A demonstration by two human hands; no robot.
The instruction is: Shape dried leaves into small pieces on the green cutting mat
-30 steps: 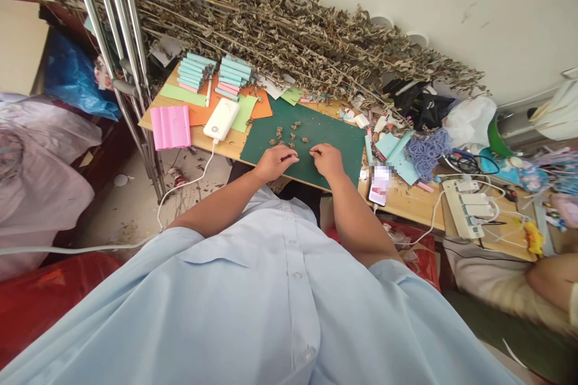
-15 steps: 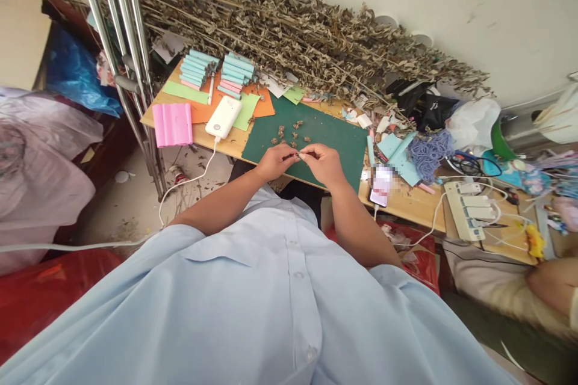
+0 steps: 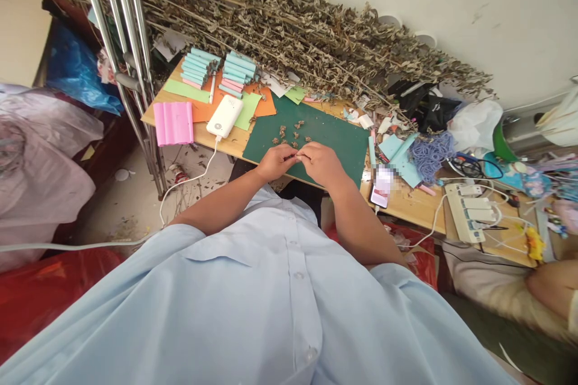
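Observation:
My left hand [image 3: 275, 162] and my right hand [image 3: 321, 163] meet at their fingertips over the near edge of the green mat [image 3: 334, 138]. Both are closed in a pinch, and whatever lies between the fingers is too small to name. Just beyond them, several small brown dried clumps [image 3: 282, 132] lie on the mat. To the left are a white power bank [image 3: 225, 115] with a cable, a pink folded sheet [image 3: 174, 123] and stacked blue and pink rolls [image 3: 239, 68].
Dried leafy stalks [image 3: 289, 30] stretch along the back. Metal crutches [image 3: 121, 42] stand at the left. At the right are a phone [image 3: 380, 186], purple yarn [image 3: 431, 156], a power strip [image 3: 469, 210] and a person's arm [image 3: 551, 283].
My right hand has turned slightly, its fingers now closer against those of my left hand. My left hand has barely moved, and the clumps lie as before.

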